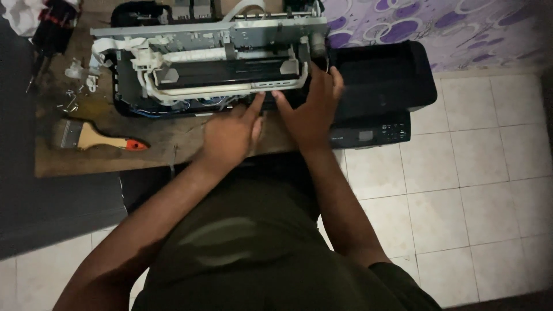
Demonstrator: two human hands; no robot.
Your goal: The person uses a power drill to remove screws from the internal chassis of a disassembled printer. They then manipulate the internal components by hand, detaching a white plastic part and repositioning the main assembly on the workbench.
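Observation:
An opened printer chassis [213, 63] with grey metal frame, white plastic parts and a black roller bar lies on a brown wooden board [103, 158]. My left hand [230, 135] rests at the chassis front edge, index finger pointing at the white front strip. My right hand [311, 106] lies spread over the right front corner of the chassis, fingers touching its frame near the side. Neither hand visibly holds a loose item. A black printer cover [383, 75] with a control panel [374, 133] sits just right of the chassis.
A paintbrush [95, 138] with a wooden and orange handle lies on the board at left. Small white parts and screws [75, 86] are scattered at the far left. A purple patterned cloth [449, 29] is behind, pale floor tiles [478, 190] at right.

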